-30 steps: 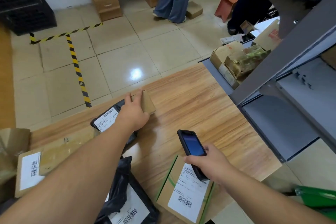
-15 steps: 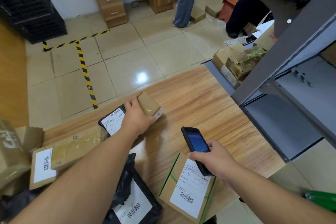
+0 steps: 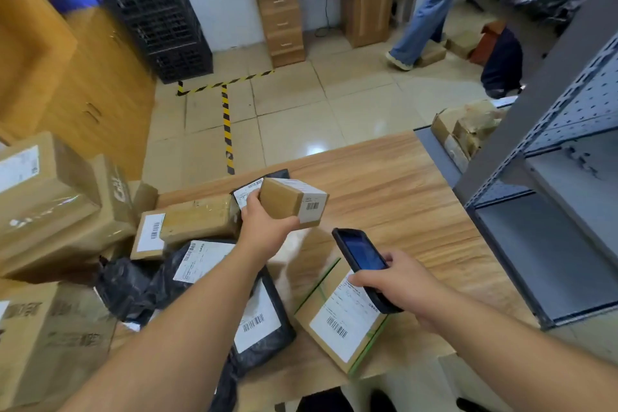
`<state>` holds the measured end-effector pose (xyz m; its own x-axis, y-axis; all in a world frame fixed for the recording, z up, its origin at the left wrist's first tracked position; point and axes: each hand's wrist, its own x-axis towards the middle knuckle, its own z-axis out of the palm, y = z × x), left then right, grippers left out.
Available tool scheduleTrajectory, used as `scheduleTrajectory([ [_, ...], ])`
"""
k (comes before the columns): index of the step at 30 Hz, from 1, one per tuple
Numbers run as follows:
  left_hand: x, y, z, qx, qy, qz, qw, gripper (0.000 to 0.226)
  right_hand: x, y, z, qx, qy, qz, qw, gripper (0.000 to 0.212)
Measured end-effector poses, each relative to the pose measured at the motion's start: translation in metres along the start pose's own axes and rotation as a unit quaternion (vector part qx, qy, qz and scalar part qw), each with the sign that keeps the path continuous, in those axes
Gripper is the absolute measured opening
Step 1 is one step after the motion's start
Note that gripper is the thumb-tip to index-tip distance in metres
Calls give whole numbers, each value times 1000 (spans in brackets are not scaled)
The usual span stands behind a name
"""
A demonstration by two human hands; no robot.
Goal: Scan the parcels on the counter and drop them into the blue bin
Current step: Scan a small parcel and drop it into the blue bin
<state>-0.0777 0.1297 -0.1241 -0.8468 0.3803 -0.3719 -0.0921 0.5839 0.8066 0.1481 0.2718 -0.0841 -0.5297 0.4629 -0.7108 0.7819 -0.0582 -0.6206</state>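
Parcels (image 3: 254,318) crowding the counter (image 3: 394,184) (perhaps crates (image 3: 150,7) behind).

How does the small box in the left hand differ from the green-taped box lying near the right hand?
The small box is lifted off the counter in the left hand; the green-taped box lies flat on it. The small box's label wraps over a corner; the green-taped box's label lies flat on top. Only one has green tape. Both are brown cardboard with barcodes.

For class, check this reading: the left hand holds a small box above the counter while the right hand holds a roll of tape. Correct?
Not quite. The right hand holds a black scanner, not tape, as the head view shows. The left hand does hold the small box above the counter.
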Motion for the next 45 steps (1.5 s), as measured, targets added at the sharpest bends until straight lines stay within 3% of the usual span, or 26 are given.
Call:
scheduleTrajectory([
  [4,-42,-9,0,-20,41,-11,999,107,-19,7,-9,-46,-39,-29,998,62],
  [15,-126,-41,-6,-92,105,-55,989,107,-60,30,-13,-96,-99,-76,987,61],
  [25,-137,-65,-35,-87,117,-50,988,109,-66,26,7,-109,-123,-70,984,69],
  [45,-160,-73,-37,-81,132,-78,985,107,-69,43,10,-121,-133,-74,981,63],
])
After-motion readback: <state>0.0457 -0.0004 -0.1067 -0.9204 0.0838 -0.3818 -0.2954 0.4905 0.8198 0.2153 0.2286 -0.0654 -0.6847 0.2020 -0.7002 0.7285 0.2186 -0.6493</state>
